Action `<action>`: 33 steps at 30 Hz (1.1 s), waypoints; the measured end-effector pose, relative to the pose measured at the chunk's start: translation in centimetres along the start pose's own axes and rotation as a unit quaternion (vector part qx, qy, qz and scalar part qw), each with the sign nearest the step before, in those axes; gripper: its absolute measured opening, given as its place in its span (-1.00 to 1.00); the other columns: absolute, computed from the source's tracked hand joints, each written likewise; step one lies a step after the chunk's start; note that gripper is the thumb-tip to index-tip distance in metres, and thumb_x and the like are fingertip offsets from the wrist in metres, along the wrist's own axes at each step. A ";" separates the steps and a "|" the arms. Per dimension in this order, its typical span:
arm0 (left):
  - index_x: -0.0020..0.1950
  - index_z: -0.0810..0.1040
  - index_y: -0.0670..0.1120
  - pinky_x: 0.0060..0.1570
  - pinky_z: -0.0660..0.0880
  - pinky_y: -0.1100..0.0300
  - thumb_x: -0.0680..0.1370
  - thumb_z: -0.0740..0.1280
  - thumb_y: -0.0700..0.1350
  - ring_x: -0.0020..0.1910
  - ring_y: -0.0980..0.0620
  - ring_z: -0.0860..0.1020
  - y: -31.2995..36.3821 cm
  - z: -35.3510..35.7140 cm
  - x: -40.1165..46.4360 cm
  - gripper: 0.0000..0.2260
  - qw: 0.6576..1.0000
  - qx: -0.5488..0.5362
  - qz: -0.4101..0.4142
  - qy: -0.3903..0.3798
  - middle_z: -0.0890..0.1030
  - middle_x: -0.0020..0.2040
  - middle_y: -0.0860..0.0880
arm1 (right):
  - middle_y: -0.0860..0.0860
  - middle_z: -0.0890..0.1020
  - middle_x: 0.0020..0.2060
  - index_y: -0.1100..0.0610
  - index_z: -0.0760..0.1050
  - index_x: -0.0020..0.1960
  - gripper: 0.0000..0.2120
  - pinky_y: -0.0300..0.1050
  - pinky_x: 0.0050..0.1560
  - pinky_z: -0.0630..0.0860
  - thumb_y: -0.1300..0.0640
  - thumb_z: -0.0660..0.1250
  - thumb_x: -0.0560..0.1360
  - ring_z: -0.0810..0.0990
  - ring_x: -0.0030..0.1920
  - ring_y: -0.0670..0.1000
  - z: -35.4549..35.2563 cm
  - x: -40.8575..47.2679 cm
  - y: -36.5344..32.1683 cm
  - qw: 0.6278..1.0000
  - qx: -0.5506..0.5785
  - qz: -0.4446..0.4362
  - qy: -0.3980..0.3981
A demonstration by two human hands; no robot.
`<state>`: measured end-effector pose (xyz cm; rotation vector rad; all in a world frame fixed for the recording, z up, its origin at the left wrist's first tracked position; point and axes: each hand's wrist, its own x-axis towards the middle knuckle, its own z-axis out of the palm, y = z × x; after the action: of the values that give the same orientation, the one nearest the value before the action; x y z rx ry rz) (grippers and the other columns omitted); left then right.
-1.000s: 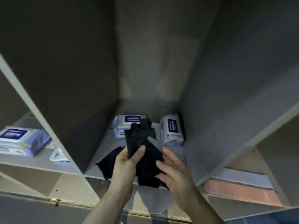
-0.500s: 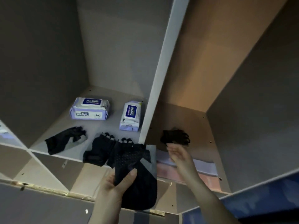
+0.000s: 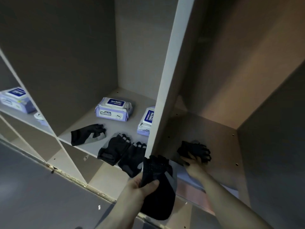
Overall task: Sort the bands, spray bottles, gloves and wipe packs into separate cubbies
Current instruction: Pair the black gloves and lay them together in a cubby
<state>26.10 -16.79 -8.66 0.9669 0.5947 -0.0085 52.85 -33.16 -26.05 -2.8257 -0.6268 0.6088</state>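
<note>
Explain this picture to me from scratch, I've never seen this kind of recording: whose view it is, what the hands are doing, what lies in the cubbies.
There is no machine here. The single picture comes from a camera worn on a person's head, looking down at their own two bare hands in front of a cubby shelf.

The left hand grips a black and grey glove, held in front of the shelf edge. The right hand reaches into the right cubby and closes on a dark glove lying on its floor.

The middle cubby is mixed: two wipe packs at the back and three gloves nearer the front. Another wipe pack lies in the cubby at far left.

No bands or spray bottles can be made out.
</note>
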 end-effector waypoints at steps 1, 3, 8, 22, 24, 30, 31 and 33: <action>-0.07 0.68 -0.16 -0.09 0.50 0.10 0.44 0.40 -0.34 -0.15 -0.09 0.65 -0.1 0.1 0.0 -0.86 1.000 0.004 0.000 0.008 0.70 -0.13 -0.18 | -0.11 0.15 0.51 -0.26 0.24 0.44 -0.62 0.07 0.45 0.15 -0.04 0.01 0.64 0.10 0.49 0.14 -0.3 -0.2 0.0 1.000 0.014 0.000 0.009; -0.02 0.66 -0.18 -0.11 0.51 0.10 0.50 0.31 -0.37 -0.16 -0.08 0.66 -0.2 0.4 0.1 -0.82 1.000 0.009 -0.009 0.017 0.70 -0.13 -0.18 | -0.06 0.34 0.43 -0.19 0.36 0.36 -0.65 0.04 0.35 0.33 0.00 0.06 0.61 0.31 0.37 0.10 -1.0 -0.2 0.0 0.996 0.085 0.014 0.030; -0.03 0.67 -0.16 -0.15 0.50 0.14 0.50 0.31 -0.35 -0.17 -0.06 0.67 -0.4 1.6 -0.2 -0.82 0.999 0.033 -0.012 0.027 0.70 -0.12 -0.18 | 0.08 0.45 0.32 0.14 0.38 0.38 -0.65 -0.24 0.13 0.35 0.21 0.21 0.59 0.44 0.28 0.10 -3.4 -1.2 -0.2 0.923 0.362 0.091 0.090; 0.08 0.64 -0.11 -0.12 0.50 0.12 0.56 0.24 -0.25 -0.07 -0.03 0.68 1.8 4.5 -1.8 -0.79 0.999 -0.002 -0.028 -0.016 0.70 -0.01 -0.13 | 0.15 0.61 0.12 0.25 0.43 0.28 -0.65 -0.12 -0.02 0.63 0.33 0.27 0.50 0.60 0.11 0.11 -12.3 -15.6 -4.9 0.573 0.803 -0.024 0.165; 0.10 0.63 -0.11 -0.12 0.50 0.11 0.56 0.24 -0.23 -0.08 -0.02 0.69 2.1 4.9 -2.3 -0.79 0.998 -0.039 -0.038 -0.021 0.70 0.00 -0.13 | 0.12 0.63 0.13 0.21 0.45 0.30 -0.64 -0.01 0.12 0.57 0.30 0.23 0.51 0.62 0.12 0.09 -13.2 -18.1 -6.2 0.561 0.817 -0.051 0.125; 0.15 0.59 -0.19 -0.09 0.61 0.03 0.46 0.30 -0.12 -0.02 -0.08 0.67 2.8 4.6 -3.6 -0.69 0.989 -0.131 -0.057 -0.045 0.69 0.04 -0.16 | 0.09 0.68 0.00 0.18 0.53 0.14 -0.76 -0.10 -0.07 0.64 0.29 0.16 0.55 0.69 -0.04 0.00 -13.9 -22.6 -8.9 0.499 0.858 -0.055 0.108; 0.13 0.60 -0.21 -0.09 0.63 0.04 0.48 0.29 -0.11 -0.04 -0.08 0.68 3.0 4.4 -3.8 -0.70 0.986 -0.141 -0.066 -0.053 0.69 0.03 -0.17 | 0.08 0.69 0.01 0.15 0.54 0.11 -0.76 -0.09 -0.06 0.64 0.29 0.15 0.55 0.69 -0.03 0.00 -13.8 -23.0 -9.0 0.493 0.861 -0.053 0.113; 0.07 0.64 -0.23 -0.08 0.62 0.06 0.48 0.28 -0.07 -0.08 -0.08 0.69 3.2 4.3 -4.0 -0.70 0.982 -0.155 -0.083 -0.069 0.69 0.03 -0.18 | 0.06 0.68 0.07 0.12 0.54 0.13 -0.75 -0.05 0.04 0.60 0.25 0.17 0.53 0.67 0.02 -0.01 -14.0 -23.8 -9.3 0.497 0.857 -0.058 0.123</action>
<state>25.60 -19.26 -2.43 0.6072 0.5288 -0.1275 35.75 -36.49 -2.65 -0.8434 0.0558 0.3331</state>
